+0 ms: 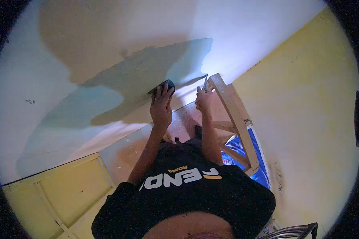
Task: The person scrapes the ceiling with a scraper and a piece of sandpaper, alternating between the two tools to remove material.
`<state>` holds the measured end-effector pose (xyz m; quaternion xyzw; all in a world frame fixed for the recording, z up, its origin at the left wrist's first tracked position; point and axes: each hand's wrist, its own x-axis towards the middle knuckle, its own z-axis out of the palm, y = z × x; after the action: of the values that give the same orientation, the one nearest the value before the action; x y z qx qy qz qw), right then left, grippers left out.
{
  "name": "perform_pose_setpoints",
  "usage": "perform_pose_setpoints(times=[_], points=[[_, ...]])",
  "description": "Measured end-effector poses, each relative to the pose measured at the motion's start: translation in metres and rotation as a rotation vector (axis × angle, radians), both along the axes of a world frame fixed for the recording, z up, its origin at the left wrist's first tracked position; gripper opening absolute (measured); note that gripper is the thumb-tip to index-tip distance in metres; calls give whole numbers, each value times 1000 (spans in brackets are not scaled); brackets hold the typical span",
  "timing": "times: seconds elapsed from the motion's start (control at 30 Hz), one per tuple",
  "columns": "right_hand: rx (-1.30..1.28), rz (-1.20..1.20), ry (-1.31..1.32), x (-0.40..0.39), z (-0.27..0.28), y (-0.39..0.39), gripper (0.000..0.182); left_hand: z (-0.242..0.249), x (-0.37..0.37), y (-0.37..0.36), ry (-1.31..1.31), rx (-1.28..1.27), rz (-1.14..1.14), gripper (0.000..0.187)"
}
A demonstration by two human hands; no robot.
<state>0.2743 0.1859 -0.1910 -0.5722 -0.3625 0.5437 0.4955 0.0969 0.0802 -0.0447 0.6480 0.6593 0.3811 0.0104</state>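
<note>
My left hand [161, 107] is closed over a dark block [169, 85], pressing it to the pale wall. Its kind cannot be made out. A putty knife [205, 84] is gripped in my right hand [204, 100], its thin blade pointing up beside the end of a wooden frame. Some yellow shows at the handle between the fingers. Across the wall [68, 40] spreads a large blue-green patch [147, 59] with an uneven edge, reaching up close to both hands. Shadows of my body and arms fall over it.
The wooden frame [235, 115] stands right of my right arm, with blue sheeting [237, 145] behind it. A yellow wall [299, 99] rises at the right. Yellow panelling [75, 187] lies at lower left, and dark curved metal bars [291, 231] show at lower right.
</note>
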Motion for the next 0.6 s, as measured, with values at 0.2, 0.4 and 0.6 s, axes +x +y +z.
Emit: perform_pose_setpoints(times=[0.2,0.4,0.6], points=[[28,-66,18,-8,18,1,35,-4,-3,2,61,-23,10,34],[13,-8,-67,-2,1,7,52,-3,-2,2,30,-36,16,35],[-4,92,-232,-17,41,-18,67,-2,1,1,-7,-16,13,35]])
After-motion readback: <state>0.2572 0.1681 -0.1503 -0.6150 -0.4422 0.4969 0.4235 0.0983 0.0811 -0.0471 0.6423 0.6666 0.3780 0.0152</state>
